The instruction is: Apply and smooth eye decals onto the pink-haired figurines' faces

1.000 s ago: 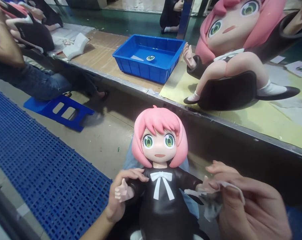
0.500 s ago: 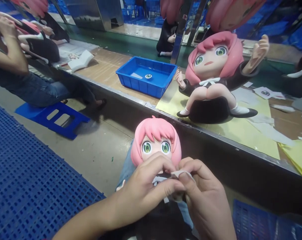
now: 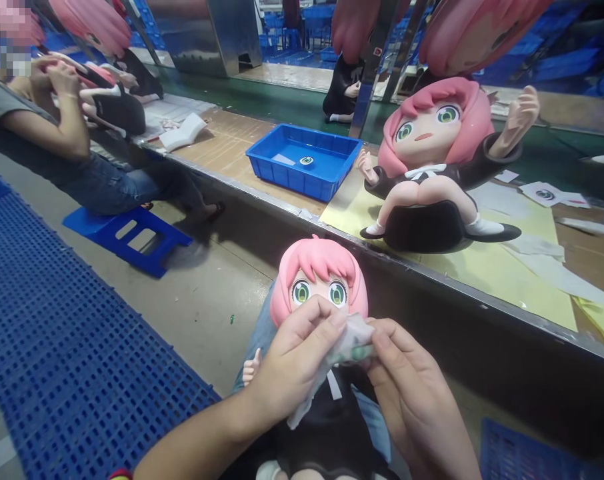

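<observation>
A pink-haired figure [image 3: 319,263] in a black dress lies face up on my lap, both its green eyes showing. Over its chin and chest my left hand [image 3: 302,360] pinches a crumpled whitish, see-through sheet [image 3: 353,337] with green and dark marks on it. My right hand [image 3: 407,373] grips the right edge of that same sheet between thumb and fingers. The sheet's lower end hangs below my left hand. The figure's mouth is hidden behind my hands. One small figure hand [image 3: 252,367] shows left of my left wrist.
On the bench stand a blue tray [image 3: 262,167] holding an eye sticker [image 3: 307,161] and a larger seated figure [image 3: 432,140] with raised arms. Paper scraps [image 3: 557,267] lie to its right. At left, a co-worker [image 3: 47,120] sits on a blue stool [image 3: 127,233] beside blue mesh flooring [image 3: 82,333].
The sheet between my hands is opened out more, with its green marks now visible. My left hand has tilted upward, and the view has shifted slightly left.
</observation>
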Demonstrator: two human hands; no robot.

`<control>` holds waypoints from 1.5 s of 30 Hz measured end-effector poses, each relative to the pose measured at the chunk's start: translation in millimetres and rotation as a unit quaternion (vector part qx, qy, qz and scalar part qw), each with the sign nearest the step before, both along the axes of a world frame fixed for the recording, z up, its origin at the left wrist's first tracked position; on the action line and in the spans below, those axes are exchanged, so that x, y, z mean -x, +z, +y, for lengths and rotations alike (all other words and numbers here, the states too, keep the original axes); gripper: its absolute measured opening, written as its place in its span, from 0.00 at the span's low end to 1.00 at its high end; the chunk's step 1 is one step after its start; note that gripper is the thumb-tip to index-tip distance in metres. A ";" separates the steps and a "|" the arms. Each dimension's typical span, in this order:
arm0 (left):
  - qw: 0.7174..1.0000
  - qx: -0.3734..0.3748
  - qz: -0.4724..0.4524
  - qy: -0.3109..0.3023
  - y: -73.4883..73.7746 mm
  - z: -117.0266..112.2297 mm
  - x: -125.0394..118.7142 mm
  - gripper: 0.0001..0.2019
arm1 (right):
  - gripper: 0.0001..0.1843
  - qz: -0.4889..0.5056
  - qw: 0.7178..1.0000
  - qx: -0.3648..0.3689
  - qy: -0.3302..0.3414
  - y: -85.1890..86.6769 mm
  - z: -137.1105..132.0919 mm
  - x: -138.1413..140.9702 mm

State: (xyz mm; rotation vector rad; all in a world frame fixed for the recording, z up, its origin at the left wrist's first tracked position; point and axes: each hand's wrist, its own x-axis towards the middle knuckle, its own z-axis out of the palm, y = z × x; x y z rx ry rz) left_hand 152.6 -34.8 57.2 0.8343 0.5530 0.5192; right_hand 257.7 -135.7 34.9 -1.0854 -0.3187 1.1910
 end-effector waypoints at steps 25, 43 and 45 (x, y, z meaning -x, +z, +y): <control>0.967 -0.220 0.087 -0.094 13.2 15.2 19.6 0.11 | 0.11 0.027 0.992 -0.058 0.108 1.1 5.9 -17.5; 0.883 -0.406 0.132 -0.196 37.0 20.3 30.2 0.19 | 0.14 -0.047 0.955 -0.018 0.292 29.3 3.6 -52.7; 0.876 -0.417 0.124 -0.205 41.5 19.8 28.7 0.18 | 0.16 -0.074 0.950 -0.008 0.303 31.8 3.7 -55.4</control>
